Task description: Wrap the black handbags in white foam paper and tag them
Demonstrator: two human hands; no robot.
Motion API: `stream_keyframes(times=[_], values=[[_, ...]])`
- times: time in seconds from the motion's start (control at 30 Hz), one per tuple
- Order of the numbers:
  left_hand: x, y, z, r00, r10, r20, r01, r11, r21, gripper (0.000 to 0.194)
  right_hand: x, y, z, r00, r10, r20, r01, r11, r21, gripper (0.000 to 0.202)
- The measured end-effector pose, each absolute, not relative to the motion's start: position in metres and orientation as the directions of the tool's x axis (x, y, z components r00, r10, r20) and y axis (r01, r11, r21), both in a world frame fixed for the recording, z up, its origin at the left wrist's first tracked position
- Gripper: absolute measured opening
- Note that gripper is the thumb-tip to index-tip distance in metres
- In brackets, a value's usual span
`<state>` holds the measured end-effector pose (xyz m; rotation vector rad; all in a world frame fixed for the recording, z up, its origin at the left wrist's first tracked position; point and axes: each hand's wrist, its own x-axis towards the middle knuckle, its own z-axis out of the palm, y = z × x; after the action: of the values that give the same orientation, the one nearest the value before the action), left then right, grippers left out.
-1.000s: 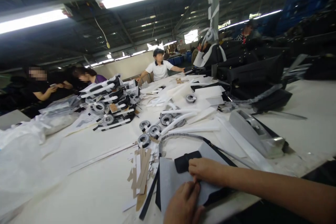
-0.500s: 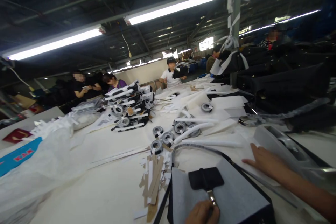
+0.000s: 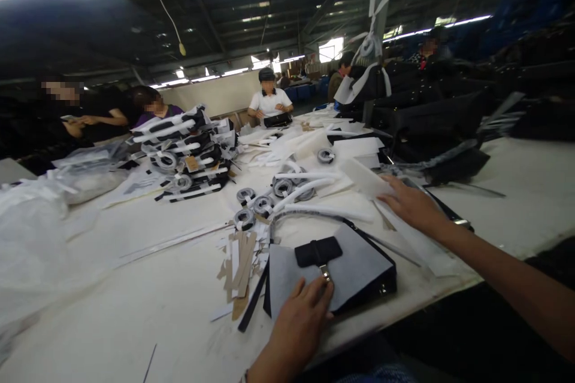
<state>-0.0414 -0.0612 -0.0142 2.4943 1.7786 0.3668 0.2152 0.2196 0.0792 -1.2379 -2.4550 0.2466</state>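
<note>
A black handbag (image 3: 390,282) lies near the table's front edge, its flap covered by a pale protective sheet (image 3: 359,266). On that sheet rest a black strap tab (image 3: 318,251) and a metal clasp (image 3: 324,273). My left hand (image 3: 302,318) is closed over the bag's front edge, fingertips at the clasp. Reaching out to the right, my right hand (image 3: 415,204) pinches the near end of a white paper sheet (image 3: 366,178). The bag's curved handle (image 3: 296,213) stretches behind it among white wrapped strips.
Rolled straps (image 3: 245,219) sit behind the bag, with cardboard strips (image 3: 242,263) to its left. A stack of wrapped black pieces (image 3: 188,155) stands farther back. Black bags (image 3: 431,114) are heaped at right. A co-worker in a white shirt (image 3: 271,102) sits across the table (image 3: 148,287).
The view has turned right and down. My right hand has moved from the clear wrapping to the white sheet and grasped it. My left hand stays at the bag's clasp.
</note>
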Motion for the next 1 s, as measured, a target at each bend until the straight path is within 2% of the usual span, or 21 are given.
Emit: stream_keyframes(times=[0.07, 0.1, 0.2, 0.27, 0.37, 0.43, 0.5, 0.53, 0.6, 0.67, 0.8, 0.9, 1.0], values=[[-0.041, -0.062, -0.014, 0.308, 0.937, 0.166, 0.924, -0.336, 0.181, 0.054, 0.199, 0.192, 0.102, -0.655, 0.723, 0.22, 0.64, 0.686, -0.347, 0.055], [-0.04, -0.062, -0.013, 0.304, 0.938, 0.165, 0.925, -0.332, 0.184, 0.053, 0.189, 0.178, 0.11, -0.732, 0.66, 0.167, 0.571, 0.729, -0.378, 0.051], [-0.038, -0.064, -0.01, 0.261, 0.956, 0.135, 0.934, -0.286, 0.216, 0.052, 0.155, 0.147, 0.112, -0.949, 0.312, -0.033, 0.276, 0.779, -0.563, 0.037], [-0.037, -0.065, -0.009, 0.225, 0.968, 0.108, 0.939, -0.245, 0.241, 0.047, 0.135, 0.134, 0.094, -0.984, 0.146, -0.102, 0.178, 0.785, -0.593, 0.036], [-0.035, -0.066, -0.009, 0.206, 0.972, 0.11, 0.938, -0.228, 0.262, 0.04, 0.119, 0.126, 0.056, -0.976, 0.206, -0.076, 0.219, 0.873, -0.436, 0.052], [-0.035, -0.067, -0.011, 0.202, 0.972, 0.122, 0.934, -0.228, 0.275, 0.042, 0.12, 0.122, 0.038, -0.968, 0.249, 0.015, 0.225, 0.898, -0.378, 0.048], [-0.035, -0.068, -0.014, 0.193, 0.973, 0.128, 0.933, -0.222, 0.284, 0.042, 0.127, 0.118, 0.032, -0.977, 0.208, 0.048, 0.172, 0.899, -0.402, 0.04], [-0.035, -0.068, -0.016, 0.189, 0.974, 0.127, 0.932, -0.219, 0.289, 0.041, 0.132, 0.115, 0.033, -0.983, 0.179, 0.034, 0.148, 0.897, -0.417, 0.042], [-0.036, -0.07, -0.02, 0.19, 0.974, 0.125, 0.93, -0.219, 0.295, 0.037, 0.14, 0.111, 0.039, -0.993, 0.121, -0.016, 0.116, 0.9, -0.421, 0.057], [-0.036, -0.071, -0.024, 0.192, 0.969, 0.153, 0.929, -0.23, 0.29, 0.036, 0.144, 0.109, 0.046, -0.996, 0.08, -0.034, 0.087, 0.924, -0.373, 0.068], [-0.037, -0.072, -0.024, 0.227, 0.938, 0.26, 0.925, -0.292, 0.244, 0.041, 0.141, 0.11, 0.047, -0.999, 0.03, 0.013, 0.025, 0.958, -0.286, 0.055], [-0.038, -0.07, -0.02, 0.239, 0.937, 0.254, 0.918, -0.303, 0.255, 0.043, 0.14, 0.111, 0.037, -1.0, 0.002, 0.02, -0.004, 0.96, -0.282, 0.052], [-0.037, -0.073, -0.018, 0.209, 0.946, 0.249, 0.92, -0.276, 0.276, 0.036, 0.145, 0.107, 0.026, -1.0, 0.019, 0.001, 0.018, 0.958, -0.285, 0.052]])
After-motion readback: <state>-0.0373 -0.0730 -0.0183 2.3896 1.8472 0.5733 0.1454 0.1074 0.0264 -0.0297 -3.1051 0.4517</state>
